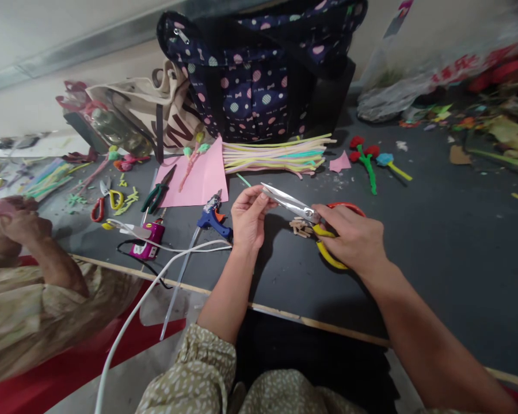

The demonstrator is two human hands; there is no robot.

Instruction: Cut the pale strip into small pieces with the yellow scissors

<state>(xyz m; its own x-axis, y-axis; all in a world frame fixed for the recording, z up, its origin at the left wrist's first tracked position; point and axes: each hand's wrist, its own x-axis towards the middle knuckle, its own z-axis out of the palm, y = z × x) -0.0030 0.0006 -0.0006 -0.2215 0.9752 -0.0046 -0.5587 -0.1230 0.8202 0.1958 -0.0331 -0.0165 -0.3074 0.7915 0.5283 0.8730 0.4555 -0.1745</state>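
- The right hand (356, 236) grips the scissors (290, 201) by the red and yellow handles, maybe so it can work the blades.
- The blades are a little apart and point at the left hand (248, 221).
- The left hand is pinched, thumb on finger, right by the tips, perhaps to keep something small steady there. I cannot tell what.
- A green strip (243, 179) sticks out just past the left hand. I cannot tell if it is held.
- Little pale bits (301, 228) lie on the counter (435, 241) between the hands, under the scissors, likely to stay close.
- A bunch of fuzzy sticks (276, 158) lies past both hands, maybe for easy reach.
- The blue glue gun (211, 220) is just left of the left hand. Its white cord (155, 279) could get in that arm's way.
- The big dotted bag (259, 98) blocks the back.
- Another person's hands (28, 224) are far left.
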